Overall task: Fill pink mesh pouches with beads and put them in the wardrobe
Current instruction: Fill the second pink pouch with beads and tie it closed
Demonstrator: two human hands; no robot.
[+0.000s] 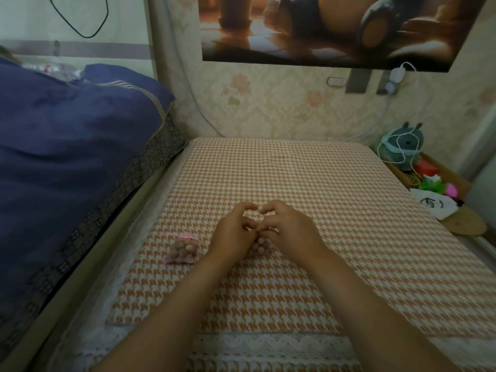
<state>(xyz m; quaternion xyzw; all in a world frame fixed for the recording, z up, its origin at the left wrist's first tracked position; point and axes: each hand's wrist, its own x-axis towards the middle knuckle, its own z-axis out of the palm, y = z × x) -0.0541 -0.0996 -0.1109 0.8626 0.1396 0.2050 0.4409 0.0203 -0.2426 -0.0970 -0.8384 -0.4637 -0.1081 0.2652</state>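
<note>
A pink mesh pouch (pixel 182 248) full of brownish beads lies closed on the orange houndstooth cloth (pixel 308 183), left of my hands. A second bead-filled pouch (pixel 259 246) sits between my wrists, mostly hidden. My left hand (pixel 234 232) and my right hand (pixel 287 226) meet above it, fingers curled, pinching at its top. Whatever string they hold is too small to see.
A dark blue quilt (pixel 67 146) is piled on the bed at left. To the right a wooden side shelf (pixel 445 170) holds a plush toy (pixel 402 149), a white drawstring bag (pixel 434 205) and colourful small items. A wallpapered wall with a poster stands behind.
</note>
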